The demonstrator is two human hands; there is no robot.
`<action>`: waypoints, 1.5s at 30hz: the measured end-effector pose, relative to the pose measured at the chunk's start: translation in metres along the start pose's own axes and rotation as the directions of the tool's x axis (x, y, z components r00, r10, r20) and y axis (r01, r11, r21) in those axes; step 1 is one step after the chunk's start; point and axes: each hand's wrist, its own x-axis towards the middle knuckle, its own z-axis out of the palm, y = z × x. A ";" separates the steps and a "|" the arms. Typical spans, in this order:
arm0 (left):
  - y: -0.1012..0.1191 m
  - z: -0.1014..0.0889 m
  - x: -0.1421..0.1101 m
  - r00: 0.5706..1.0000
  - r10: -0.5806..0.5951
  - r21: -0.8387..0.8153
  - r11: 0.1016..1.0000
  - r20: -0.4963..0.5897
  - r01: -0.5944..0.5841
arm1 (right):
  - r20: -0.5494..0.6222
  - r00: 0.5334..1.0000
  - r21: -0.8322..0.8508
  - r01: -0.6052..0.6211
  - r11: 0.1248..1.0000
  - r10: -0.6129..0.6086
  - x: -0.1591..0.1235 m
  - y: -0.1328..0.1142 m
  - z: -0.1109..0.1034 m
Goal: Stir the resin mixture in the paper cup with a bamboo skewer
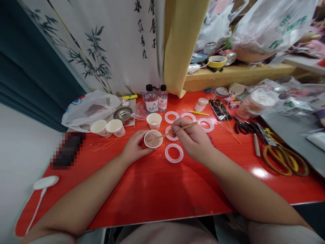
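Note:
My left hand (137, 146) is wrapped round a small paper cup (153, 143) with clear liquid in it, near the middle of the red table. Between the fingers of my right hand (191, 138) is a thin wooden stick (185, 127), its far end dipped in that cup. Just behind stands a second paper cup (154, 121). Several translucent ring moulds (174, 160) lie under and around my right hand, one of them partly hidden by it. Bottles marked A (151, 101) and B (163, 101), both black-capped, stand farther back.
Two paper cups (115, 127) and a metal bowl (123, 114) stand at left, by a plastic bag (91, 110). Yellow tweezers (200, 113), a phone (220, 110), black-handled pliers (242, 127) and large scissors (276, 159) lie at right. A white charger (46, 182) rests at the left edge.

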 end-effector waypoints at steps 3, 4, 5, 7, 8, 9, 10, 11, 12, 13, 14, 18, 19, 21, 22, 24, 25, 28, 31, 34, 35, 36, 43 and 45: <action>0.000 0.000 0.000 1.000 0.003 -0.002 1.000 0.003 -0.003 | -0.003 1.000 -0.032 0.008 0.999 -0.008 0.000 0.000 0.001; 0.000 0.000 0.000 1.000 0.001 -0.002 1.000 0.005 -0.001 | 0.008 1.000 -0.019 0.006 1.000 -0.006 0.000 0.000 0.001; 0.000 0.000 0.000 1.000 -0.001 -0.003 1.000 0.006 0.001 | 0.014 1.000 -0.002 0.004 1.000 -0.004 0.000 0.000 0.001; 0.001 0.000 0.000 1.000 -0.004 -0.007 1.000 0.003 0.004 | 0.002 1.000 -0.004 0.008 1.000 -0.007 0.000 0.000 0.001; 0.001 0.000 0.000 1.000 -0.005 -0.010 1.000 0.002 0.005 | -0.006 1.000 -0.021 0.011 1.000 -0.011 0.000 0.000 0.001; 0.000 0.000 0.000 1.000 -0.006 -0.012 1.000 0.004 0.006 | -0.007 1.000 -0.034 0.013 0.999 -0.013 0.000 0.000 0.001; 0.000 0.000 0.000 1.000 -0.008 -0.013 1.000 0.007 0.008 | -0.003 1.000 -0.032 0.013 0.999 -0.013 0.000 0.000 0.001; 0.000 0.000 0.000 1.000 -0.009 -0.011 1.000 0.007 0.010 | 0.001 1.000 -0.017 0.011 1.000 -0.011 0.001 0.000 0.000; -0.001 0.001 0.000 1.000 -0.009 -0.009 1.000 0.003 0.009 | 0.000 1.000 -0.003 0.012 1.000 -0.012 0.001 0.000 0.000; -0.001 0.001 0.000 1.000 -0.007 -0.007 1.000 -0.003 0.006 | -0.010 1.000 -0.001 0.015 1.000 -0.015 0.001 0.000 0.000; -0.001 0.000 -0.001 1.000 -0.005 -0.004 1.000 -0.007 0.005 | -0.020 1.000 -0.013 0.019 1.000 -0.019 0.001 0.000 0.000; -0.001 0.000 -0.001 1.000 -0.007 0.016 1.000 -0.001 0.007 | 0.004 1.000 -0.008 0.016 1.000 -0.016 0.002 -0.001 -0.001; 0.000 0.000 -0.001 1.000 -0.007 0.020 1.000 -0.001 0.007 | 0.000 1.000 -0.005 0.017 1.000 -0.017 0.002 -0.001 -0.001; 0.000 0.000 -0.001 1.000 -0.007 0.023 1.000 -0.004 0.007 | -0.021 0.999 -0.042 0.027 0.999 -0.027 0.002 -0.002 -0.001; 0.001 0.000 -0.001 1.000 -0.009 0.024 1.000 -0.002 0.009 | -0.019 0.999 -0.062 0.032 0.998 -0.034 0.001 -0.002 -0.001; 0.001 0.000 -0.001 1.000 -0.015 0.022 1.000 0.001 0.015 | 0.017 0.999 -0.044 0.044 0.998 -0.043 0.001 -0.001 0.000; 0.001 0.000 -0.001 1.000 -0.019 0.019 1.000 0.000 0.019 | 0.030 0.998 -0.016 0.049 0.999 -0.049 0.001 -0.001 0.000; 0.001 0.000 -0.002 1.000 -0.011 0.011 1.000 -0.014 0.012 | -0.007 0.998 0.009 0.058 0.998 -0.058 0.001 0.002 0.001; -0.001 0.000 -0.002 1.000 -0.004 0.019 1.000 -0.016 0.004 | -0.005 0.999 -0.004 0.039 0.999 -0.039 0.002 0.002 0.000; -0.003 0.001 -0.002 1.000 -0.003 0.021 1.000 -0.012 0.004 | 0.034 0.999 0.074 0.018 0.997 -0.020 0.002 0.000 0.000; -0.003 0.001 -0.002 1.000 -0.004 0.018 1.000 -0.010 0.004 | 0.034 0.999 0.088 0.016 0.996 -0.020 0.002 0.000 0.000; -0.003 0.001 -0.002 1.000 -0.007 0.015 1.000 -0.008 0.007 | 0.029 0.999 0.090 0.018 0.996 -0.021 0.002 0.000 0.000; 0.000 0.001 -0.002 1.000 -0.022 0.007 1.000 -0.002 0.022 | -0.083 0.996 0.207 -0.004 0.978 0.022 0.000 0.012 0.008; 0.000 0.001 -0.001 1.000 -0.006 0.024 1.000 -0.013 0.007 | -0.135 0.989 0.240 -0.029 0.970 0.063 0.000 0.013 0.011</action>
